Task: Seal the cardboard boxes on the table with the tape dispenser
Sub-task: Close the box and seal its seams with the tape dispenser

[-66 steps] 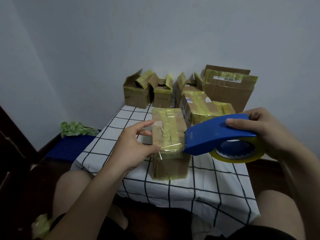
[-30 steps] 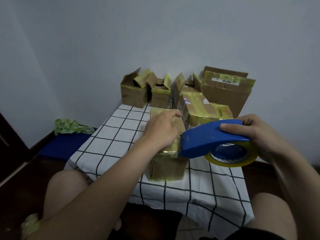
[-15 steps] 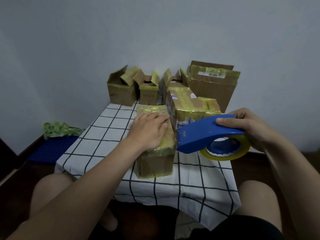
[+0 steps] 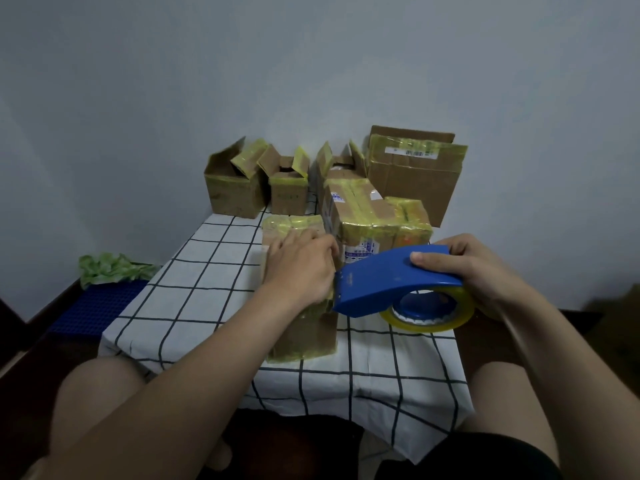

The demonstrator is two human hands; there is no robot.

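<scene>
A long cardboard box (image 4: 304, 337), wrapped in yellowish tape, lies on the checked tablecloth (image 4: 194, 296) in front of me. My left hand (image 4: 299, 268) lies flat on its top, fingers stretched toward the far end. My right hand (image 4: 481, 271) grips the blue tape dispenser (image 4: 391, 282) with its yellow roll (image 4: 433, 318), held just right of the box with the front edge by my left hand. A taped box (image 4: 374, 216) stands directly behind it.
Three small boxes with open flaps (image 4: 235, 188) (image 4: 289, 187) (image 4: 341, 164) and a larger open box (image 4: 412, 174) line the wall at the table's far edge. A blue crate (image 4: 93, 306) with green leaves (image 4: 110, 268) sits on the floor to the left. My knees flank the table.
My left hand moved from pinching tape at the box's side onto its top and now lies flat there. The dispenser stayed just right of the box. The head view shifted.
</scene>
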